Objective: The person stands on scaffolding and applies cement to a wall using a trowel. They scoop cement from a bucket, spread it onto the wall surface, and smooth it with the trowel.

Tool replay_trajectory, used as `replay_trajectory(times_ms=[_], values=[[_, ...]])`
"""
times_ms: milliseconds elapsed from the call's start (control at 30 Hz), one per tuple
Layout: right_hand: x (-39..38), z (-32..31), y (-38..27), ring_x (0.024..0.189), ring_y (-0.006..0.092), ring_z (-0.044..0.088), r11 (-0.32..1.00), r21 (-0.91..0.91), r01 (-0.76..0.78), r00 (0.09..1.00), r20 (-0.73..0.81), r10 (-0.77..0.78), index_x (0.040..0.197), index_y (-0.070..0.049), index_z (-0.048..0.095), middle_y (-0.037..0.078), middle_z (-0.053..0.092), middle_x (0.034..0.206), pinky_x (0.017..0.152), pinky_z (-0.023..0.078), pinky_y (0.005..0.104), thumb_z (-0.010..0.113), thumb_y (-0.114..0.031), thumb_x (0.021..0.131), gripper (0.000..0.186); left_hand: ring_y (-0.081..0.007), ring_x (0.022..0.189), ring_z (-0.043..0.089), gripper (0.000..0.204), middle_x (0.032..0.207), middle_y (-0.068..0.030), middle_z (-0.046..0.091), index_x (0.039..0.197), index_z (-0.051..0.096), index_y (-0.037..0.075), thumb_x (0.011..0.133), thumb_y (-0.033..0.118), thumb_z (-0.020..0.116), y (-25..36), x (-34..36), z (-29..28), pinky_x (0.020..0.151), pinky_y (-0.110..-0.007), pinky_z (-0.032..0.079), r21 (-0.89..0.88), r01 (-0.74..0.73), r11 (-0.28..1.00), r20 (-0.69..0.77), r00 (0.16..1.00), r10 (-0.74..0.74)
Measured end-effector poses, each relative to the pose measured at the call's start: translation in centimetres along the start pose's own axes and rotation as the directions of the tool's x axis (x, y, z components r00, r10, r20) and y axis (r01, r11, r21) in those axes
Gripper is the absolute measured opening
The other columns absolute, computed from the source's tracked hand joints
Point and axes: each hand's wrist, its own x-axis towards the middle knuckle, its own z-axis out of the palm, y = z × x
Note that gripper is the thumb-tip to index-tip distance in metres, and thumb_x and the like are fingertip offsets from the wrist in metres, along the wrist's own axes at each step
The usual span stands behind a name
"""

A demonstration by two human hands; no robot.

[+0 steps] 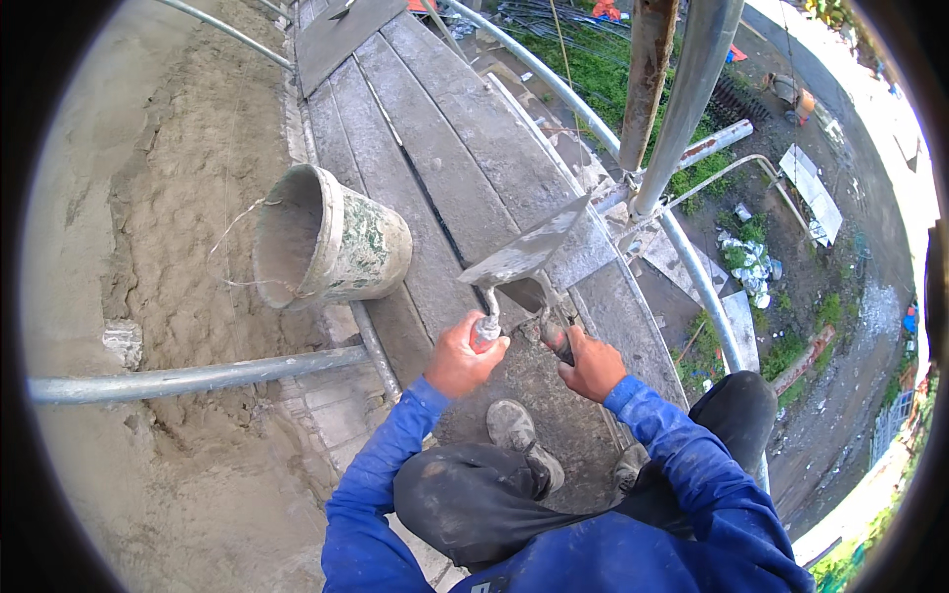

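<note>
My left hand [467, 358] is closed round the red, mortar-smeared handle of a plastering trowel [524, 247], its broad grey blade pointing away to the right. In my right hand [591, 366] is the dark handle of a smaller trowel [556, 339]. Its metal end meets or lies just under the larger blade; the exact contact is hard to make out. A mortar-caked white bucket [368, 247] stands tilted to the left of both hands, its mouth toward the wall and its wire handle hanging loose.
Grey scaffold planks [445, 138] run ahead, with a flat board [341, 40] at the far end. Wet-looking plaster covers the wall [188, 217] on the left. A horizontal pipe [198, 376] crosses there. Upright poles [692, 99] stand right, above a drop to the ground.
</note>
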Motion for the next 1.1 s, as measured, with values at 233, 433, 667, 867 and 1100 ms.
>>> replay_trajectory(times_ms=[233,433,667,867,1100], values=[[1.1,-3.0,-1.4,0.059,0.0174,0.063,0.291,0.881,-0.372,0.927,0.366,0.078,0.118,0.000,0.053,0.007,0.061,0.077,0.055,0.052,0.0321,0.062,-0.019,0.090,0.035,-0.0065,0.066,0.050,0.025,0.070,0.0005,0.057,0.087,0.057,0.005,0.083,0.016,0.079,-0.3,-2.1,0.4,0.061,-0.030,0.045,-0.153,0.068,0.986,0.026,0.998,-0.064],[0.5,-3.0,-2.1,0.060,0.0186,0.060,-0.154,0.820,-0.551,0.834,0.549,-0.057,0.128,-0.004,0.049,0.007,0.058,0.076,0.054,0.050,0.0337,0.057,-0.023,0.095,0.039,-0.0082,0.066,0.051,0.025,0.070,-0.0008,0.057,0.092,0.060,0.005,0.083,0.017,0.079,-0.2,-2.1,1.0,0.063,-0.030,0.046,-0.185,0.125,0.975,0.029,0.992,-0.122],[0.4,-1.6,-2.8,0.055,0.0152,0.059,0.289,0.881,-0.374,0.927,0.347,0.140,0.116,-0.004,0.053,0.005,0.059,0.076,0.049,0.049,0.0314,0.071,-0.019,0.088,0.036,-0.0098,0.064,0.053,0.026,0.069,-0.0027,0.059,0.093,0.060,0.004,0.084,0.019,0.079,0.0,-2.4,1.2,0.061,-0.032,0.047,-0.115,0.065,0.991,-0.015,0.998,-0.067],[1.0,-0.1,-1.6,0.055,0.0106,0.058,0.780,0.626,0.005,0.985,-0.137,0.103,0.110,-0.002,0.054,0.006,0.060,0.077,0.050,0.048,0.0288,0.077,-0.022,0.083,0.040,-0.0232,0.063,0.066,0.025,0.068,-0.0099,0.063,0.093,0.057,0.004,0.084,0.014,0.077,0.6,-2.0,0.3,0.057,-0.037,0.050,-0.012,-0.074,0.997,-0.090,0.993,0.072],[1.0,-0.2,-1.2,0.066,0.0184,0.063,0.848,0.529,0.017,0.968,-0.220,0.118,0.111,-0.001,0.058,0.010,0.063,0.081,0.063,0.052,0.0356,0.078,-0.024,0.081,0.043,-0.0341,0.068,0.070,0.026,0.070,-0.0170,0.065,0.093,0.056,0.004,0.084,0.017,0.077,0.7,-1.4,0.9,0.058,-0.043,0.052,-0.054,-0.053,0.997,-0.076,0.996,0.049]])
